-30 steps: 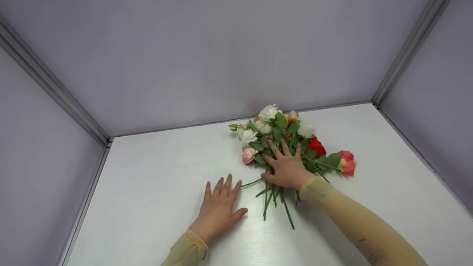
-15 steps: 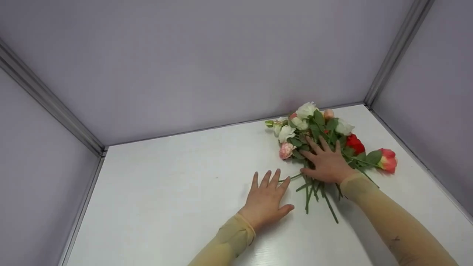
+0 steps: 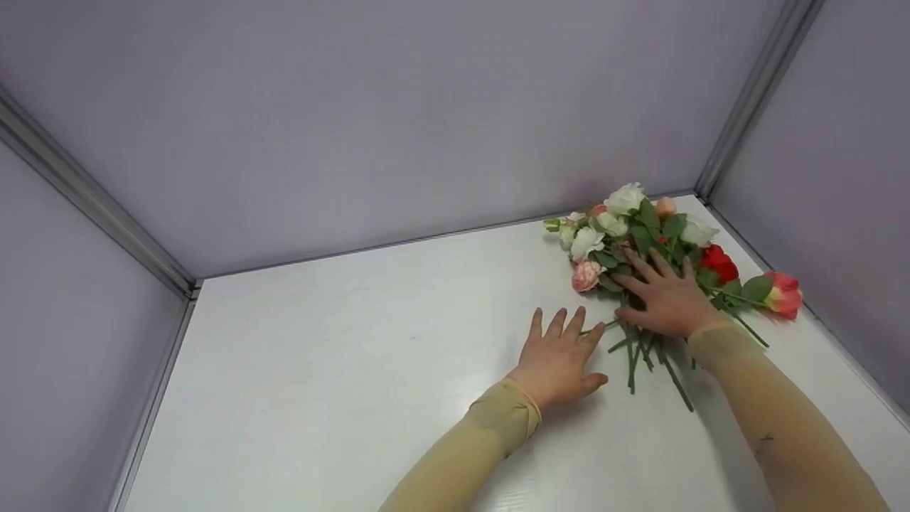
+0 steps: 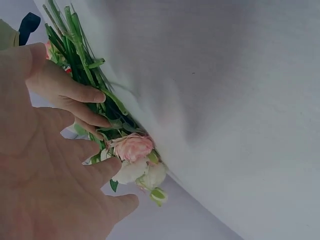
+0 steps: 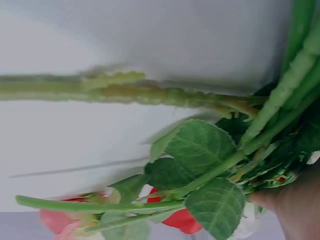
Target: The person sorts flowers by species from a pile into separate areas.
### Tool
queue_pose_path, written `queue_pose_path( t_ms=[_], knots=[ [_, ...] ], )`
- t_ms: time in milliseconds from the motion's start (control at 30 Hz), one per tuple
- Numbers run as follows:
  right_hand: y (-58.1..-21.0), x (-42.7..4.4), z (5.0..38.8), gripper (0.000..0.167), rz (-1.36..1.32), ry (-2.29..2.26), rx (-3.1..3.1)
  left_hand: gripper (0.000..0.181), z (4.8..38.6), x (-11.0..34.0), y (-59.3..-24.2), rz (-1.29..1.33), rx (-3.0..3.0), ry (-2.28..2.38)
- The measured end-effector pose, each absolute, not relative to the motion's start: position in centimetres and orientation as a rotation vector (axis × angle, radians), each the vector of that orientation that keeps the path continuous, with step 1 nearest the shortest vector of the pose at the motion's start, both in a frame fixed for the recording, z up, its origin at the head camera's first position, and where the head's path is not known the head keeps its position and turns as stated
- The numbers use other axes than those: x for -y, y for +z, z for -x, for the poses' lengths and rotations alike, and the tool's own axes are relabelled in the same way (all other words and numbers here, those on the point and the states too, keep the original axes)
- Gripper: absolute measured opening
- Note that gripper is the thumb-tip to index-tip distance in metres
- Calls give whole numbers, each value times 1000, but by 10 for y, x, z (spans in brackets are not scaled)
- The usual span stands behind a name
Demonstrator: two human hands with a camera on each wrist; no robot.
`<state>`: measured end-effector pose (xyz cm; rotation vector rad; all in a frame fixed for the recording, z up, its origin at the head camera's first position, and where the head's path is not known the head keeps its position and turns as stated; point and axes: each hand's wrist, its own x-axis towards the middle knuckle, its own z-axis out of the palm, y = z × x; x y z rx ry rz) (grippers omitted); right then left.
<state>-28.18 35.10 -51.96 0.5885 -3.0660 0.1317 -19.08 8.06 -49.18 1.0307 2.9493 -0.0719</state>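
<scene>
A pile of flowers with white, pink and red blooms (image 3: 719, 264) lies at the table's back right. My right hand (image 3: 668, 302) rests spread on its leaves and upper stems. Left of the lower stems (image 3: 675, 380) is my left hand (image 3: 558, 363), fingers straight and apart, its fingertips by one thin stem. In the left wrist view the left palm (image 4: 55, 170) faces the camera, with a pink bloom (image 4: 133, 147) beyond the fingers. Green stems and leaves (image 5: 200, 145) fill much of the right wrist view, where part of the right hand (image 5: 295, 202) shows at the edge.
The white table (image 3: 320, 370) meets a grey back wall (image 3: 398, 121) and side panels with metal corner posts. One pink-red bloom (image 3: 784, 295) sticks out to the right, close to the table's right edge.
In the head view both hands and the flowers appear farther right and slightly higher; the table and wall edges have shifted less. Both hands keep their spread fingers.
</scene>
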Motion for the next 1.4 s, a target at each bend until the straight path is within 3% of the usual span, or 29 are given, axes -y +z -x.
queue_pose_path(
  t_ms=[300, 867, 1200, 1400],
  knots=[
    [-520, -378, 286, 75, -546, 104, 3079, 79, 195, -90, -493, -1057, -2933, -88],
    [-523, -386, 289, 76, -521, 103, 3086, 79, 193, -91, -500, -1074, -2917, -111],
    [-492, -386, 271, 63, -480, 420, 2910, 79, 180, -86, -493, -1162, -2939, -169],
    [-468, -420, 265, 38, -166, 570, 2836, 79, 168, -96, -481, -1235, -2942, -153]
  ],
)
